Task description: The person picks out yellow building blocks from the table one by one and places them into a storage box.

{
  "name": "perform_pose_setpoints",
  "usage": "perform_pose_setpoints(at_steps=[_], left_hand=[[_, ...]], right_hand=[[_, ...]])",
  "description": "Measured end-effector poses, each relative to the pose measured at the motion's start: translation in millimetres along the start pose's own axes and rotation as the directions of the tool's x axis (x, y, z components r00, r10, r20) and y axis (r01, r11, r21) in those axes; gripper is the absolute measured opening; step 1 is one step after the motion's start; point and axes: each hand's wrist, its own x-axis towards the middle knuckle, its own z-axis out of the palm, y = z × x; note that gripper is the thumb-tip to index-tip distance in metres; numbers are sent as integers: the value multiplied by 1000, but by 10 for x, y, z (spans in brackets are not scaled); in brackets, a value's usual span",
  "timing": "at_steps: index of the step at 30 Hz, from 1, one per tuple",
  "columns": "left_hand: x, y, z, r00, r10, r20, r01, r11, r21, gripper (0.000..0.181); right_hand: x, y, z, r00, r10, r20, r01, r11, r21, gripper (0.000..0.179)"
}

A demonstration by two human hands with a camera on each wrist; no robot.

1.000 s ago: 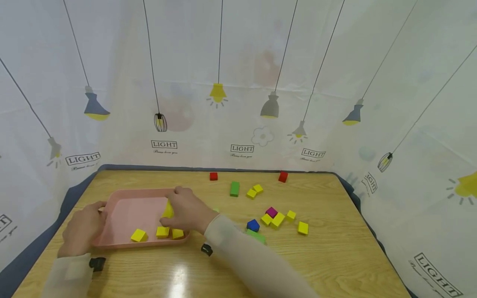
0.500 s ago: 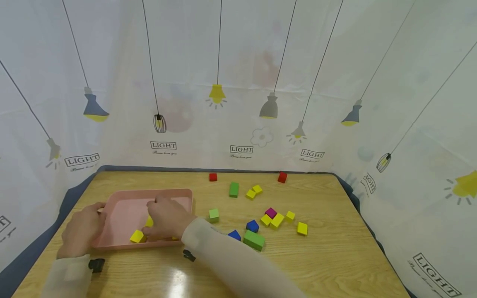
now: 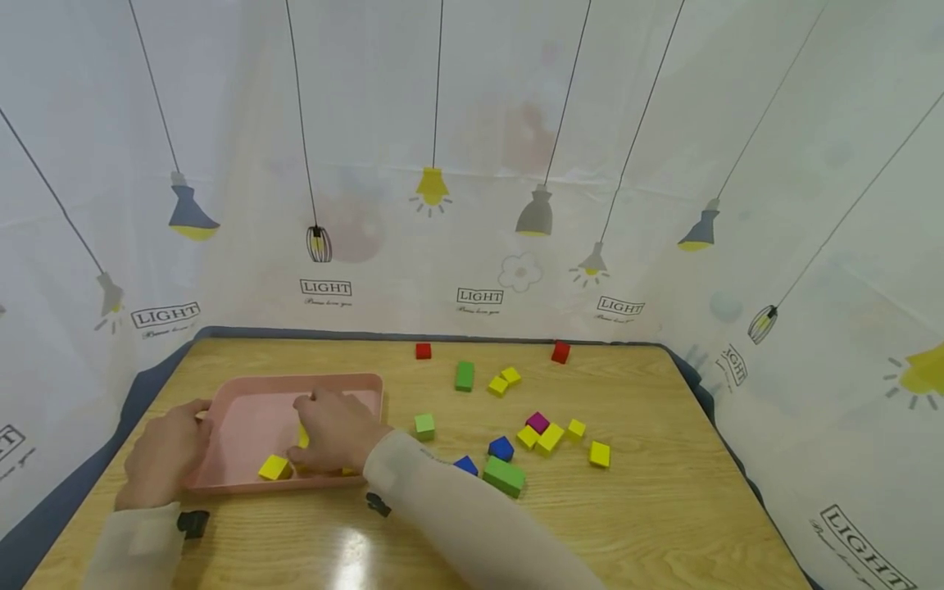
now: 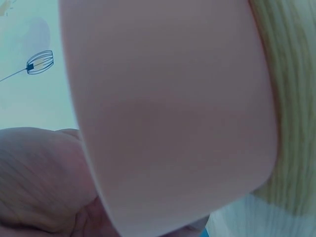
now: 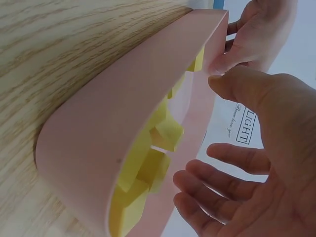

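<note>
A pink tray (image 3: pixel 243 426) lies on the left of the wooden table. At its left end, my left hand (image 3: pixel 164 451) grips the rim, with part of the hand behind the tray wall (image 4: pixel 168 118) in the left wrist view. My right hand (image 3: pixel 339 430) is over the tray's right part. The right wrist view shows that hand (image 5: pixel 266 163) with thumb and fingers apart, holding nothing. Several yellow blocks (image 5: pixel 165 131) lie in the tray below it. One yellow block (image 3: pixel 275 468) sits near the front wall; another yellow block (image 3: pixel 303 436) shows beside the right fingers. The hand hides others.
Right of the tray are a light green block (image 3: pixel 424 426), a green block (image 3: pixel 505 476), blue blocks (image 3: pixel 501 448), a magenta block (image 3: pixel 537 422) and several yellow blocks (image 3: pixel 549 438). Red blocks (image 3: pixel 560 352) lie near the back edge, beside a printed curtain (image 3: pixel 398 246).
My right hand has moved left within the tray and let go of the yellow block it held. The light green block and a blue one have come into sight. My left hand stays on the rim.
</note>
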Motion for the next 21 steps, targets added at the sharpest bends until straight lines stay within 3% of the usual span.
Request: perform_pose_setpoints(at_steps=[10, 17, 21], left_hand=[[-129, 52, -74, 1000, 23, -5, -23, 1000, 2, 51], [-92, 1, -84, 998, 60, -6, -60, 998, 3, 52], [-77, 8, -75, 998, 57, 1, -57, 998, 6, 52]], right_hand=[[-89, 161, 5, 1000, 4, -24, -4, 1000, -10, 61], [-215, 371, -59, 996, 13, -89, -16, 999, -32, 61], [-286, 525, -125, 994, 59, -91, -60, 998, -5, 65]])
